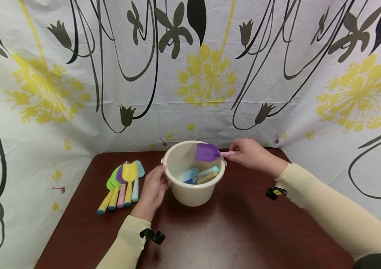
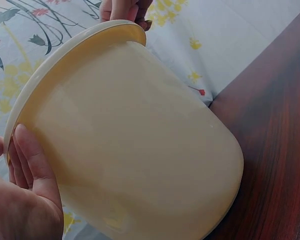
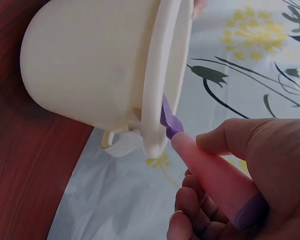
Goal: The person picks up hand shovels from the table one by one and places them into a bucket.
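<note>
A cream bucket (image 1: 193, 192) stands upright on the table. My left hand (image 1: 153, 188) grips its left rim, and the left wrist view shows the fingers (image 2: 35, 160) tucked under the lip. In my right hand (image 1: 249, 155) is a toy shovel with a purple blade (image 1: 207, 152) and a pink handle (image 3: 215, 177), held by the handle. The blade lies flat over the bucket's opening, near the right rim. Inside the bucket are a light blue blade (image 1: 190, 174), a light blue handle (image 1: 208, 172), a tan handle (image 1: 207, 178) and a dark blue part, mostly hidden by the wall.
Left of the bucket, several toy shovels lie fanned and overlapping, a yellow one (image 1: 130, 173) on top, with green, purple and light blue blades around it. The dark red-brown table (image 1: 190, 239) ends at a flower-printed cloth (image 1: 177, 119) behind and on both sides.
</note>
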Tool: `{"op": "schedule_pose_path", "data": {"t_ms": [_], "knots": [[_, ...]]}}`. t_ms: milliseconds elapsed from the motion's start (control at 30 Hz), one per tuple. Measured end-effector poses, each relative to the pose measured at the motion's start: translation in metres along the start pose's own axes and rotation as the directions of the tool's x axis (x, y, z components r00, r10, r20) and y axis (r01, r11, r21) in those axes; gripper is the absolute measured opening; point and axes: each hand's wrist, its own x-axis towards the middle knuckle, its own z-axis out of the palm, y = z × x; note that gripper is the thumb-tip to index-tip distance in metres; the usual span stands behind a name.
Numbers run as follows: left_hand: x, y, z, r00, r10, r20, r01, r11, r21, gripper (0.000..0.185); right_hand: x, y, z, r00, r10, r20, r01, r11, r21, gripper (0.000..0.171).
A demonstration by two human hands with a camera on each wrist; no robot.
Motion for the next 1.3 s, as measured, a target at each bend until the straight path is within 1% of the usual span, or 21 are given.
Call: {"op": "schedule_pose_path", "data": {"t_ms": [200, 300, 500, 633, 800, 967, 1100, 1200, 1300], "knots": [[-0.001, 0.001, 0.0, 1.0, 0.001, -0.002, -0.001, 1.0, -0.001, 0.034, 0.01, -0.007, 0.004, 0.998, -0.006, 0.061, 0.007, 1.0, -0.004, 0.034], [0.0, 0.001, 0.0, 1.0, 0.004, 0.0, -0.004, 1.0, -0.002, 0.033, 0.015, -0.011, 0.006, 0.996, -0.023, 0.089, 0.023, 1.0, -0.005, 0.036], [0.0, 0.002, 0.0, 1.0, 0.006, -0.006, -0.006, 1.0, 0.002, 0.032, 0.026, -0.017, 0.01, 0.984, -0.102, 0.145, 0.106, 0.994, -0.024, 0.021], [0.001, 0.001, 0.0, 1.0, 0.01, -0.005, -0.01, 1.0, -0.001, 0.033, 0.031, -0.021, 0.011, 0.977, -0.14, 0.163, 0.148, 0.988, -0.038, 0.017], [0.001, 0.0, 0.001, 1.0, 0.016, -0.006, -0.016, 1.0, -0.009, 0.032, 0.038, -0.022, 0.013, 0.969, -0.175, 0.177, 0.187, 0.981, -0.057, 0.008], [0.001, 0.0, 0.002, 1.0, 0.018, -0.011, -0.018, 1.0, -0.011, 0.03, 0.044, -0.022, 0.017, 0.955, -0.22, 0.199, 0.238, 0.969, -0.07, 0.005], [0.001, 0.0, 0.001, 1.0, 0.019, -0.01, -0.019, 1.0, -0.007, 0.03, 0.049, -0.024, 0.02, 0.948, -0.24, 0.21, 0.261, 0.962, -0.08, 0.013], [0.002, -0.001, 0.001, 1.0, 0.017, -0.012, -0.017, 1.0, -0.01, 0.031, 0.052, -0.027, 0.022, 0.946, -0.227, 0.231, 0.25, 0.965, -0.075, 0.022], [0.003, -0.001, 0.001, 1.0, 0.02, -0.013, -0.02, 1.0, -0.003, 0.031, 0.056, -0.03, 0.024, 0.942, -0.214, 0.258, 0.239, 0.969, -0.07, 0.024]]}}
